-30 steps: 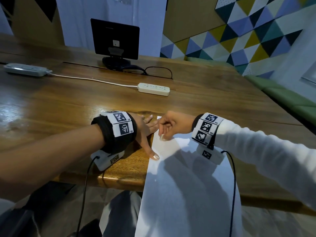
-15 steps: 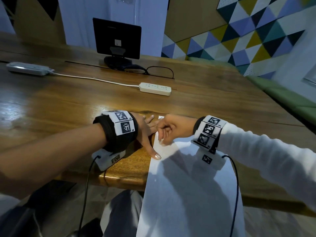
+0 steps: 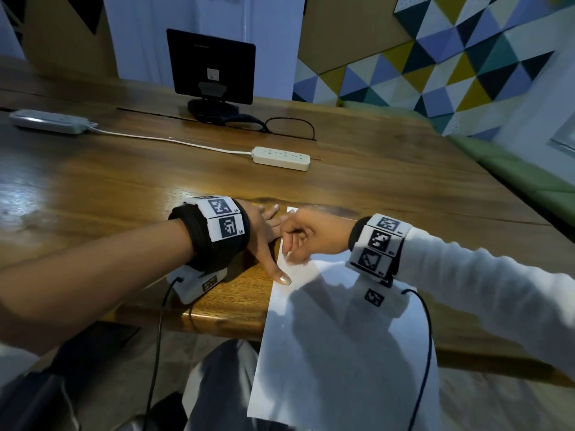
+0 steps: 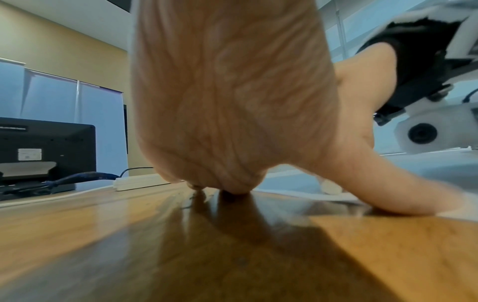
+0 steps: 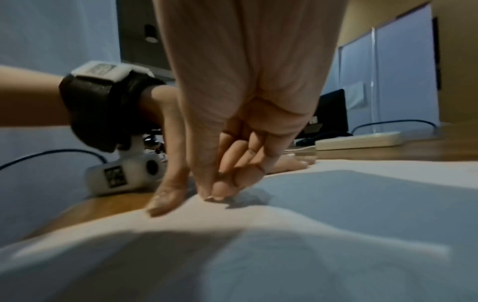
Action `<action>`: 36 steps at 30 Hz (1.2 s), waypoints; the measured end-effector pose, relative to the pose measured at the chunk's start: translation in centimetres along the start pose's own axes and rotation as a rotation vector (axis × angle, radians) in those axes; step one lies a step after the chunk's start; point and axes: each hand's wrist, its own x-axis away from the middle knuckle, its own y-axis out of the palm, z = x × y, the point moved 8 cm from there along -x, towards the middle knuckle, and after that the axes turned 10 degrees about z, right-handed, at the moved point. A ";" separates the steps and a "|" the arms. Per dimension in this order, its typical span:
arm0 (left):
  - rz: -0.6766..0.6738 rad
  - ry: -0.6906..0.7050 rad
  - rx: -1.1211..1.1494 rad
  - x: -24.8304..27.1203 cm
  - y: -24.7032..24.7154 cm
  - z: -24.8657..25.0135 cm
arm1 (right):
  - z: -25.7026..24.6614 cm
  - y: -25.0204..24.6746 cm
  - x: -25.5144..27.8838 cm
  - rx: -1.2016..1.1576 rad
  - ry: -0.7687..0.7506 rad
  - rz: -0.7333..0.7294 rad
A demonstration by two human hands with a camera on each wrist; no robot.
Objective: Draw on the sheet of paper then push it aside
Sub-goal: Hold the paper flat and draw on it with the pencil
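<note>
Half of the white sheet of paper (image 3: 339, 346) hangs off the near edge of the wooden table (image 3: 124, 188) toward the person's lap, while its far half lies flat on the tabletop. No drawn mark can be made out on the sheet.

Just past the table edge, the left hand (image 3: 264, 231) lies spread on the wood with its fingers straight and relaxed, gripping nothing. Its thumb reaches back toward the person, and the thumb tip rests on the left margin of the paper. The left wrist view shows the palm side low over the table with the thumb stretched out to the sheet.

Beside it, touching or nearly touching the left fingers, the right hand (image 3: 308, 234) sits over the upper left part of the paper with its fingers curled and bunched. Its fingertips (image 5: 216, 192) pinch together and press down onto the sheet. A small pale tip shows at the pinch in the head view, but whether a drawing tool is held there cannot be told.

Farther back, a white power strip (image 3: 281, 158) lies mid-table, its cord running left to a second strip (image 3: 49, 121). Beyond these, a dark monitor (image 3: 211, 66) stands on its base at the far side.
</note>
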 end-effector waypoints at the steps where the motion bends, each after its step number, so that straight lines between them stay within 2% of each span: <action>1: 0.003 0.002 -0.006 0.0 -0.1 0.0 | 0.1 0.2 0.3 -0.027 0.014 -0.029; 5: 0.021 0.005 -0.005 -0.1 -0.1 0.1 | 0.6 -1.5 0.0 -0.046 0.061 0.044; 10: 0.013 -0.009 0.009 0.2 -0.1 0.1 | -0.3 -0.1 1.7 -0.052 0.065 -0.053; 11: 0.019 0.001 0.012 0.4 -0.3 0.3 | 0.3 -1.1 1.9 -0.086 0.094 0.018; 13: 0.038 0.022 0.003 0.7 -0.5 0.4 | 2.6 -4.5 2.9 -0.194 0.203 0.315; 15: 0.063 0.049 -0.009 0.9 -0.5 1.1 | 5.8 -6.5 5.3 -0.372 0.378 0.573; 16: 0.087 0.076 -0.018 1.1 -0.6 2.1 | 7.3 -6.5 6.8 -0.474 0.472 0.638; 19: 0.184 0.254 0.030 1.4 -0.1 7.3 | 9.8 -5.6 9.4 -0.659 0.624 0.717; 21: 0.193 0.430 0.114 2.2 0.1 11.5 | 10.2 -5.5 10.0 -0.726 0.630 0.756; 23: 0.160 0.506 0.131 3.0 0.0 13.3 | 10.5 -5.5 10.1 -0.758 0.627 0.775; 24: 0.153 0.460 0.146 2.8 -0.1 12.5 | 10.5 -5.5 10.1 -0.760 0.624 0.778; 25: 0.162 0.350 0.163 2.2 -0.2 10.9 | 10.6 -5.5 10.1 -0.756 0.619 0.778; 28: 0.197 -0.173 0.157 0.8 -0.1 3.1 | 10.7 -5.3 10.4 -0.758 0.604 0.770; 29: 0.181 -0.269 0.110 1.0 0.1 1.5 | 10.8 -5.3 10.5 -0.761 0.604 0.768; 30: 0.180 -0.282 0.064 1.3 0.2 0.8 | 11.0 -5.3 10.6 -0.771 0.605 0.768; 31: 0.200 -0.228 0.027 1.8 0.0 1.1 | 11.2 -5.3 10.6 -0.785 0.610 0.771; 34: 0.287 0.130 -0.038 3.5 -1.1 5.6 | 11.6 -5.5 10.4 -0.825 0.624 0.795; 36: 0.243 0.322 -0.018 3.6 -1.0 8.8 | 11.7 -5.8 10.3 -0.820 0.621 0.829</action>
